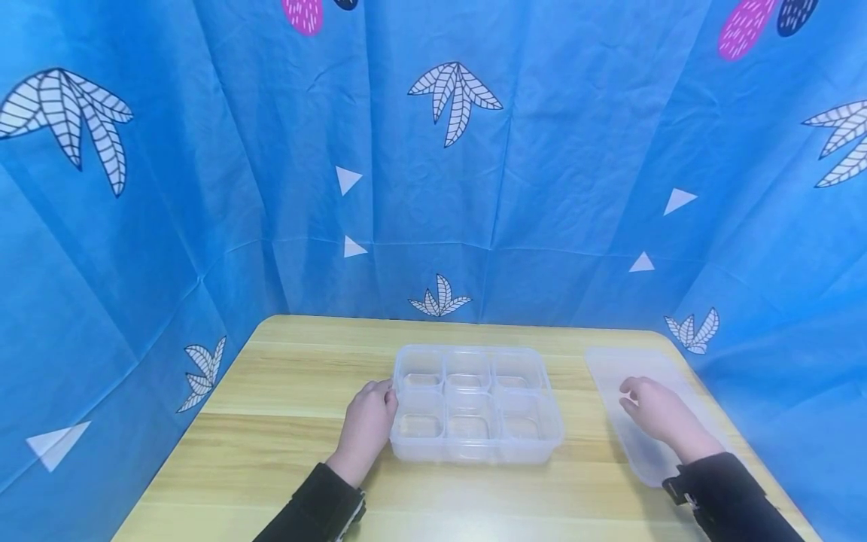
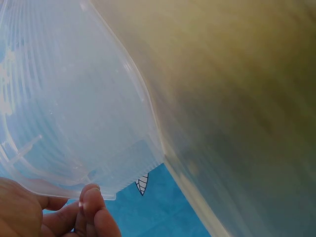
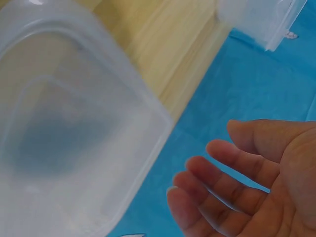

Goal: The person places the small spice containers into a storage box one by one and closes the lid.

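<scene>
A clear plastic storage box [image 1: 467, 406] with several square compartments stands on the table, all its compartments bare. At its left side, my left hand [image 1: 369, 418] grips the rim; in the left wrist view the fingers [image 2: 94, 200] and thumb meet at the box's edge. Over on the right lies a flat translucent lid [image 1: 643, 452]. My right hand [image 1: 657, 414] hovers above this lid with loosely bent fingers and holds nothing. The right wrist view shows the fingers [image 3: 212, 177] apart from the lid's edge.
The light wood-grain table [image 1: 284, 391] has rounded far corners. A blue cloth [image 1: 420, 203] printed with leaves and triangles hangs behind it and along both sides. The lid lies close to the table's right edge.
</scene>
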### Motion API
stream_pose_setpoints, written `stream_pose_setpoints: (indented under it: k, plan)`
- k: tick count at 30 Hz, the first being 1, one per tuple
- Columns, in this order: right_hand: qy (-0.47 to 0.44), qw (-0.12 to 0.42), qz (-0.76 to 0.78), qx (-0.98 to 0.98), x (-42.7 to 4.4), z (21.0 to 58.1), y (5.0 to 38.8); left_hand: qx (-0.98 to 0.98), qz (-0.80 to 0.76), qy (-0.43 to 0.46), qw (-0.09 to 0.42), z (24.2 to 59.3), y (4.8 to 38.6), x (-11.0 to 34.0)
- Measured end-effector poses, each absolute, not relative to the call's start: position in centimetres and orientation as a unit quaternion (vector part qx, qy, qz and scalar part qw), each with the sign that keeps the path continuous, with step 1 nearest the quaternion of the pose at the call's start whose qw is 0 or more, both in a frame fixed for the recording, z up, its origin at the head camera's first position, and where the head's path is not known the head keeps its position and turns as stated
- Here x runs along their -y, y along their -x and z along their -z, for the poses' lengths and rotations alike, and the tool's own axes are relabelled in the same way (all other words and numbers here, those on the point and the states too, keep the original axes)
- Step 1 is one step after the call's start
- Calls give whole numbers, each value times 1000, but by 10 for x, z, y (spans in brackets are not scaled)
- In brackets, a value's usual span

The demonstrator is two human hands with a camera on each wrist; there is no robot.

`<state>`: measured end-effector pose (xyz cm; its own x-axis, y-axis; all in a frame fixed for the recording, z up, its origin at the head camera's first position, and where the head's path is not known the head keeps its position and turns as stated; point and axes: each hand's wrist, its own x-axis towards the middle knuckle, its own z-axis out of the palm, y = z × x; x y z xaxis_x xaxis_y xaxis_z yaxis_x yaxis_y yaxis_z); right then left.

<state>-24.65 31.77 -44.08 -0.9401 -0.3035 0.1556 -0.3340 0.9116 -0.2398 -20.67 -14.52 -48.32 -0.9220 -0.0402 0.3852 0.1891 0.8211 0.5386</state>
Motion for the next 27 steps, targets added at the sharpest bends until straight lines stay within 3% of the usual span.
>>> stream_pose_setpoints:
  k: [27]
  plan:
    - [-35,-54,-94,993,-380,468,247,934,294,44,199,485,208,144]
